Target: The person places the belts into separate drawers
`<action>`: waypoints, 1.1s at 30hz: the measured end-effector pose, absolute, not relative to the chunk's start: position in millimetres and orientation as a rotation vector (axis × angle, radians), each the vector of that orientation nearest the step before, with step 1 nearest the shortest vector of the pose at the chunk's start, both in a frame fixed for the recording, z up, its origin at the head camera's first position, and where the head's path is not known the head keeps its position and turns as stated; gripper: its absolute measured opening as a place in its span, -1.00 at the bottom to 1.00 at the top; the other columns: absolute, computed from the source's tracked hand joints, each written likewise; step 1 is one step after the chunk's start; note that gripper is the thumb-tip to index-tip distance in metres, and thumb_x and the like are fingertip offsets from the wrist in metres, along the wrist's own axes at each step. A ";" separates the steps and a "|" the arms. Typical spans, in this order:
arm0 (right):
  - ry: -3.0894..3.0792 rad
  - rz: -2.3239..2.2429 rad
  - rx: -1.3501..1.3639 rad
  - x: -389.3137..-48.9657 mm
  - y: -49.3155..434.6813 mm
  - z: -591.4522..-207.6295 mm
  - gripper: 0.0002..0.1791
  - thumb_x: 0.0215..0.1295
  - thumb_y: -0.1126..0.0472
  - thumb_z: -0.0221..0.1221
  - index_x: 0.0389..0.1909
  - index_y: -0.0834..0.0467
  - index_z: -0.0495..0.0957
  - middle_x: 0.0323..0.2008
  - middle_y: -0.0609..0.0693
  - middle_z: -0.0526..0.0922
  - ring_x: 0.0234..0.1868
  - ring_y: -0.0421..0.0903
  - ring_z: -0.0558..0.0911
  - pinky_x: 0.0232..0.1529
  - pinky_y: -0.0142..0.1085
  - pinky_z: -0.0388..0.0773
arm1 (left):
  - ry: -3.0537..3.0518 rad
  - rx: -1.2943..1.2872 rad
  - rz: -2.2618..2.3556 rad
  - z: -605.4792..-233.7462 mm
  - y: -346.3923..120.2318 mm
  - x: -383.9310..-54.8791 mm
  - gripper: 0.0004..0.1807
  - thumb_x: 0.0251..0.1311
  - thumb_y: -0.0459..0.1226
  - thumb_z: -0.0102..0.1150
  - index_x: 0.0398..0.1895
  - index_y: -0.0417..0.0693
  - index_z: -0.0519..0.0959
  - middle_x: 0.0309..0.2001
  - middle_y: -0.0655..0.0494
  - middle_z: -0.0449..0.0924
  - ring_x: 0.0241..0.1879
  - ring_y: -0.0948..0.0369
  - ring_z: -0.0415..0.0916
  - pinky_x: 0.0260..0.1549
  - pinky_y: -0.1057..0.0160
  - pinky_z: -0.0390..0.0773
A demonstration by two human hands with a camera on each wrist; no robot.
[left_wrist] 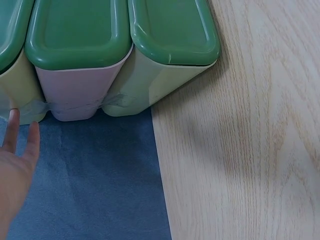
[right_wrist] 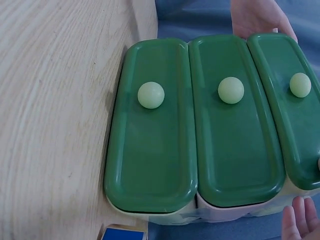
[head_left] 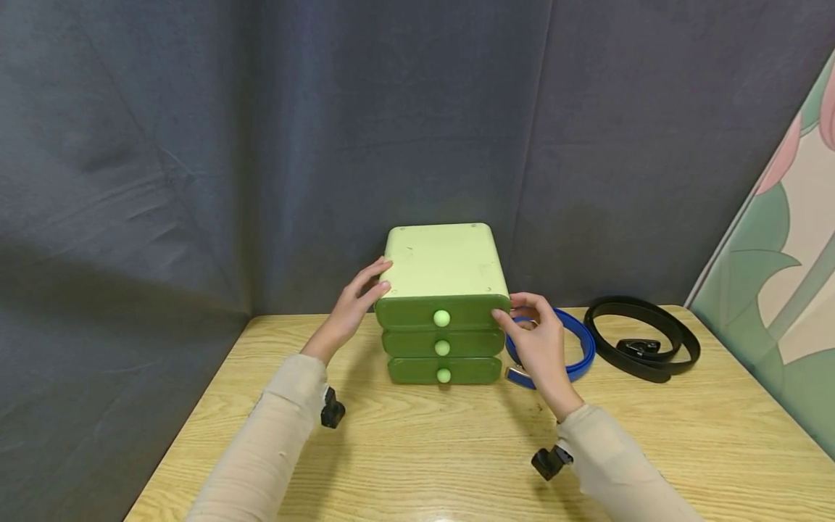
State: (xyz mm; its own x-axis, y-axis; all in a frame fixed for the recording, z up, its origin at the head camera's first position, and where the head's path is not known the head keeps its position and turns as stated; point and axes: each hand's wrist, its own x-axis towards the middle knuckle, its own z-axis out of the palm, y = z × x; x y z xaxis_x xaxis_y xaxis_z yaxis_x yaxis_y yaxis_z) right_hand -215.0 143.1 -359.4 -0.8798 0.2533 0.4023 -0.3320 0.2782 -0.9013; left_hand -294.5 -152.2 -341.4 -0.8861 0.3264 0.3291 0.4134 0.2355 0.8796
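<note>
A small three-drawer cabinet point(head_left: 443, 261) with a pale green top stands against the curtain. Its green drawer fronts point(right_wrist: 151, 145) carry round pale knobs, and all three sit closed. My left hand point(head_left: 349, 308) touches the upper left side, fingers fairly straight. At the upper right corner is my right hand point(head_left: 541, 341), its thumb on the edge of the top drawer front and its fingers along the side. From the left wrist view, the cabinet side point(left_wrist: 75, 92) shows yellow, pink and pale green tiers with clear tape across them.
A coiled blue belt point(head_left: 585, 341) lies just right of the cabinet, partly behind my right hand. Farther right is a coiled black belt point(head_left: 681, 337) with a dark buckle. A grey-blue curtain point(head_left: 404, 130) hangs behind the wooden table point(head_left: 430, 449); a floral panel point(head_left: 783, 290) borders the right.
</note>
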 end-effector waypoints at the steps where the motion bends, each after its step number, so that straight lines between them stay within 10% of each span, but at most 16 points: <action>1: -2.073 1.647 0.072 -217.6 144.4 -362.1 -0.58 0.25 0.30 0.35 0.09 0.32 0.50 -0.01 0.16 0.57 -0.16 -0.20 0.51 -0.15 -0.48 0.48 | -2.411 -0.723 -1.750 -341.0 -151.9 -294.0 -0.47 0.51 -0.19 -0.04 0.49 -0.04 0.26 0.57 0.11 -0.05 0.49 0.05 -0.01 0.40 -0.05 0.07; 33: -1.852 1.774 0.220 -194.2 133.8 -388.7 -0.70 0.18 0.48 0.33 -0.07 0.41 0.54 -0.18 0.21 0.57 -0.21 -0.22 0.59 -0.21 -0.49 0.55 | -2.173 -0.285 -2.025 -392.9 -127.6 -251.1 -0.32 0.41 -0.19 0.15 0.50 -0.17 0.17 0.43 -0.16 0.22 0.39 -0.07 0.19 0.29 -0.07 0.27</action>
State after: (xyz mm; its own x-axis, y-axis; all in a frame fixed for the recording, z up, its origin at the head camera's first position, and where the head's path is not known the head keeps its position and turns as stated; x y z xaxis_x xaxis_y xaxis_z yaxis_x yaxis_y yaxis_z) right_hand -194.2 133.8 -388.7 -0.8300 0.2570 0.4950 -0.4835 0.1108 -0.8683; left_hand -251.1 -127.6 -392.9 -0.9695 0.0319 0.2428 0.2445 0.0666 0.9674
